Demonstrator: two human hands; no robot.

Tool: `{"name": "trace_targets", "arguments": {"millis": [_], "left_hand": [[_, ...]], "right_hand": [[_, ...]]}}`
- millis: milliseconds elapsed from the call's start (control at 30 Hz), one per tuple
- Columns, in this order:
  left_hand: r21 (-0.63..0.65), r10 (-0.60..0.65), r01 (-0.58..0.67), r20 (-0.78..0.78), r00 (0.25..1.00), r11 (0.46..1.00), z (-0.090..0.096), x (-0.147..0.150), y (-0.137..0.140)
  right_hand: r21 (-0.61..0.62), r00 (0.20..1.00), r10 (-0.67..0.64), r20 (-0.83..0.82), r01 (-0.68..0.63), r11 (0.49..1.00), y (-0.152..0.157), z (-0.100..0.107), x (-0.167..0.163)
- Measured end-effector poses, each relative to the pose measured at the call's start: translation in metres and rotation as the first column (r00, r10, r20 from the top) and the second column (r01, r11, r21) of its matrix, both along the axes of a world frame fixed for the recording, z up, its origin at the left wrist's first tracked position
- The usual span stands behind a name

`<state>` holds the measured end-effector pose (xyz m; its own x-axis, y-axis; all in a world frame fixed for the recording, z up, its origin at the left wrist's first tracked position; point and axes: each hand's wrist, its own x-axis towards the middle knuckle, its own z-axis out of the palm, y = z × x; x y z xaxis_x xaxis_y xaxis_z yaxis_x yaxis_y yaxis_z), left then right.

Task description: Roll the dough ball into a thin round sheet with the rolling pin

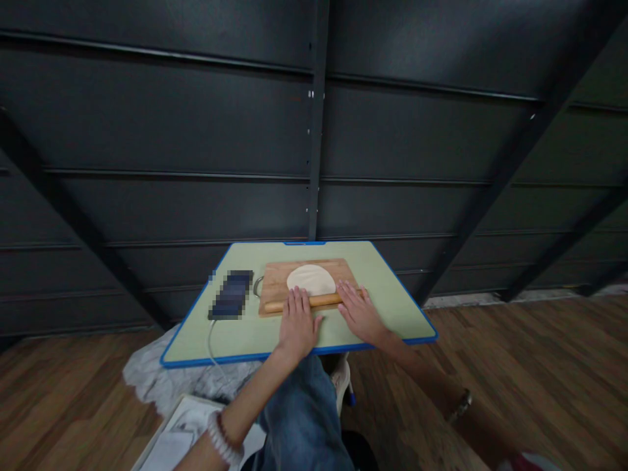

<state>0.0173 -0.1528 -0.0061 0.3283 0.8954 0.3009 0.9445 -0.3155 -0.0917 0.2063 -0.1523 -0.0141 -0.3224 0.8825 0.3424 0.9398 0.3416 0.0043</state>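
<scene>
A round sheet of pale dough (312, 279) lies flat on a wooden cutting board (276, 278). Across the board's near side runs a wooden rolling pin (324, 300), at the dough's near edge. My left hand (298, 324) rests palm down on the pin's left part, fingers stretched forward and thumb out to the side. On the right part of the pin lies my right hand (360, 313), also flat with its fingers extended. Neither hand is wrapped around the pin. The palms hide parts of the pin.
The board sits on a light green folding table (392, 307) with a blue edge. Left of the board's metal handle (258, 286) lies a blurred dark phone-like object (231, 296) with a white cable (209, 340). A dark panelled wall (220, 118) stands behind the table.
</scene>
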Motion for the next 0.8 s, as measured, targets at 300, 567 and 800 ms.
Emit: {"name": "trace_targets", "arguments": {"millis": [300, 567, 800], "left_hand": [[-0.02, 0.191, -0.19, 0.076, 0.979, 0.982, 0.01, 0.013, 0.022], [0.006, 0.207, -0.209, 0.11, 0.972, 0.978, 0.015, 0.002, 0.063], [-0.12, 0.122, -0.108, 0.112, 0.986, 0.987, 0.021, -0.011, 0.099]], "right_hand": [[0.027, 0.997, -0.022, -0.076, 0.024, 0.999, 0.071, 0.011, -0.022], [-0.015, 0.997, 0.039, -0.072, -0.041, 0.999, 0.127, 0.012, -0.036], [-0.232, 0.981, 0.191, -0.012, -0.189, 0.954, 0.173, 0.018, -0.046]]}}
